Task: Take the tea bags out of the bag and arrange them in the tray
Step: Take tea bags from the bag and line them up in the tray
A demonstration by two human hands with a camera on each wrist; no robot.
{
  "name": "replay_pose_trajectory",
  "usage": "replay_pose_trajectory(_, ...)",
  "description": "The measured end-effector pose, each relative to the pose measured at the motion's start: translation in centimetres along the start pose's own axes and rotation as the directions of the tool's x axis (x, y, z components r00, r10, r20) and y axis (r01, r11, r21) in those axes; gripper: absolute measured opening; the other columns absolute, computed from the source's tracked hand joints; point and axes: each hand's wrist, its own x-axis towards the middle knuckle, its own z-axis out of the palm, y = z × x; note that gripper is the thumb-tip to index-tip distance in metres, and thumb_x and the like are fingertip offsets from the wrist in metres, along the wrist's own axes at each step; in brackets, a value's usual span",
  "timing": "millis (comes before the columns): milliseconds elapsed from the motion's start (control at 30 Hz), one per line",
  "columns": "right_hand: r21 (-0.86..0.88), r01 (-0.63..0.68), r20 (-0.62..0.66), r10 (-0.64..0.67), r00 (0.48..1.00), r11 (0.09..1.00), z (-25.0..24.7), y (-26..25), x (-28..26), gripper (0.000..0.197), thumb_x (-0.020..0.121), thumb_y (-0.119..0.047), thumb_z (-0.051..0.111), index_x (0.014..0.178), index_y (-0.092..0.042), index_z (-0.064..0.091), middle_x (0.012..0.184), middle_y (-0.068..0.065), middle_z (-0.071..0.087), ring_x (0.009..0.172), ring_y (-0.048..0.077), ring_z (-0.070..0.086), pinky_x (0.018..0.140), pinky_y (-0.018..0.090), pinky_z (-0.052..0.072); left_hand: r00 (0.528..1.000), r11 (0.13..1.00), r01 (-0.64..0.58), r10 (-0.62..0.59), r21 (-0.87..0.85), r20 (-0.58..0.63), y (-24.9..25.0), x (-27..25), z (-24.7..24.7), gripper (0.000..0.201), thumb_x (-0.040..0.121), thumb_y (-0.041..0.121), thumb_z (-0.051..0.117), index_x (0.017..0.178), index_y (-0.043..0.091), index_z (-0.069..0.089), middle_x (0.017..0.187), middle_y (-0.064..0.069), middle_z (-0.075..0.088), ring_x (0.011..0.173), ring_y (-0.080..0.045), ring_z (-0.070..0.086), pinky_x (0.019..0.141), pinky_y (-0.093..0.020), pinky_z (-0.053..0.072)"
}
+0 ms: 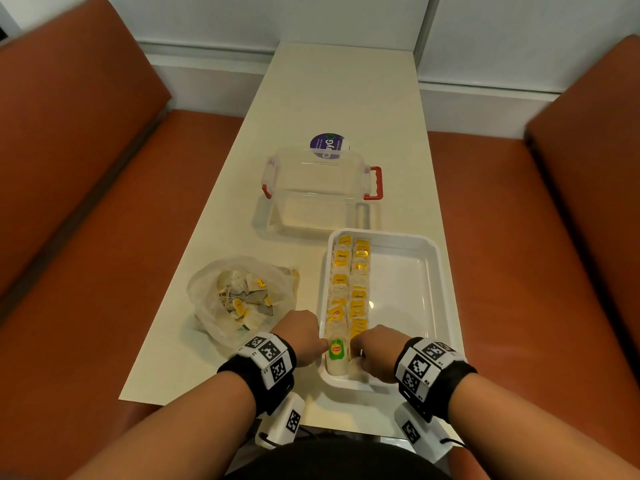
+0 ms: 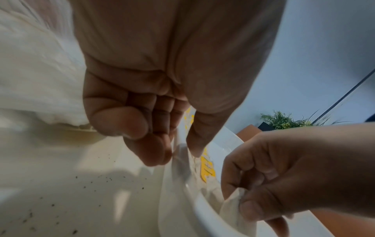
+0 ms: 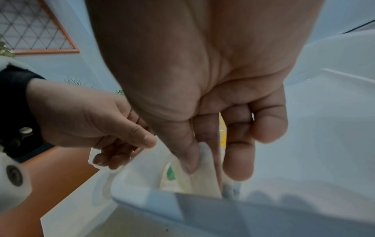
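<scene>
On the surface the tray lies near the front edge, to the right. Tea bags lie in it in two rows along its left wall, running front to back. The bag lies left of the tray, apart from it, with more tea bags inside. A box stands behind both, and a round sticker lies just behind the box. The left hand is at the tray's front left corner, the right hand beside it inside the tray. Benches flank the surface on both sides.

A café or canteen booth: two orange-brown padded benches flank a narrow cream laminate table against a white wall.
</scene>
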Motion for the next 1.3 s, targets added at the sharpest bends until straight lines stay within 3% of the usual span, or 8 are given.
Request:
replay_pose_trajectory(500,0.016,-0.055,-0.115,0.057,0.992,0.998,0.1,0.7,1.7,0.017,0.09,-0.023,0.055,0.104,-0.022,0.065,0.109,0.004,0.063,0.095,0.024,0.061,0.084,0.029,0.05,1.0,0.999,0.029,-0.029,0.032,0.011,0.2,0.1,-0.2,0.037,0.09,0.043,0.059,0.098,0.007,0.065,0.093,-0.008,0.067,0.088,-0.023,0.066,0.074,-0.032,0.051)
replay_pose_trajectory(633,0.047,-0.045,-0.176,0.053,0.983,0.998,-0.6,0.9,1.7,0.006,0.086,-0.026,0.058,0.085,-0.022,0.054,0.093,0.0,0.058,0.082,0.019,0.056,0.074,0.027,0.047,0.999,0.999,0.039,-0.039,0.01,0.026,0.5,-0.9,-1.1,0.043,0.091,0.043,0.059,0.11,0.005,0.064,0.104,-0.011,0.068,0.09,-0.024,0.067,0.08,-0.036,0.056)
replay_pose_trajectory(733,0.166,-0.036,-0.269,0.08,0.96,0.986,-1.9,1.6,1.2,0.013,0.085,-0.036,0.06,0.082,-0.025,0.054,0.088,-0.003,0.059,0.081,0.017,0.058,0.072,0.027,0.048,0.998,0.983,0.048,-0.043,-0.175,0.034,0.3,-2.2,-3.1,0.039,0.091,0.041,0.061,0.117,0.011,0.06,0.097,-0.006,0.068,0.075,-0.021,0.07,0.065,-0.033,0.06)
replay_pose_trajectory(833,0.252,-0.001,-0.388,0.102,0.916,0.968,-3.8,2.0,0.8,0.014,0.089,-0.038,0.057,0.083,-0.025,0.054,0.085,-0.003,0.06,0.08,0.016,0.056,0.069,0.026,0.042,0.994,0.927,0.018,-0.056,-0.376,-0.089,-1.4,-3.4,-6.5,0.02,0.091,0.035,0.062,0.1,0.017,0.063,0.086,-0.002,0.067,0.07,-0.018,0.069,0.058,-0.03,0.059)
replay_pose_trajectory(967,0.314,0.087,-0.498,0.086,0.863,0.945,-5.5,0.1,1.0,0.013,0.09,-0.036,0.057,0.087,-0.023,0.057,0.083,-0.003,0.06,0.081,0.016,0.055,0.069,0.025,0.04,0.914,0.943,0.063,-0.186,-0.326,-0.361,-6.6,-3.9,-10.2,0.017,0.089,0.036,0.063,0.084,0.02,0.061,0.084,0.001,0.065,0.072,-0.014,0.061,0.06,-0.028,0.048)
replay_pose_trajectory(1067,0.328,0.161,-0.531,0.041,0.846,0.931,-6.1,-2.6,1.9,0.018,0.089,-0.035,0.058,0.097,-0.019,0.061,0.085,-0.004,0.06,0.083,0.016,0.055,0.07,0.025,0.039,0.791,0.917,0.206,-0.361,-0.34,-0.494,-10.8,-3.5,-10.1,0.03,0.084,0.042,0.069,0.096,0.017,0.058,0.103,-0.005,0.061,0.087,-0.02,0.056,0.072,-0.031,0.045)
replay_pose_trajectory(1167,0.332,0.21,-0.546,0.006,0.838,0.92,-6.1,-5.6,3.1,0.031,0.087,-0.043,0.06,0.107,-0.018,0.059,0.095,-0.002,0.06,0.088,0.015,0.053,0.073,0.026,0.038,0.685,0.858,0.321,-0.503,-0.402,-0.526,-13.1,-3.3,-8.5,0.077,0.069,0.057,0.077,0.126,0.014,0.047,0.128,-0.011,0.045,0.116,-0.031,0.047,0.097,-0.042,0.043)
replay_pose_trajectory(1300,0.367,0.174,-0.487,0.03,0.873,0.914,-5.7,-8.9,4.3,0.063,0.078,-0.057,0.065,0.125,-0.019,0.046,0.112,0.001,0.054,0.098,0.017,0.053,0.076,0.027,0.039,0.792,0.739,0.313,-0.55,-0.596,-0.266,-14.3,-2.2,-6.0,0.105,0.066,0.036,0.086,0.147,0.013,0.023,0.136,-0.017,0.048,0.116,-0.035,0.054,0.09,-0.037,0.05)
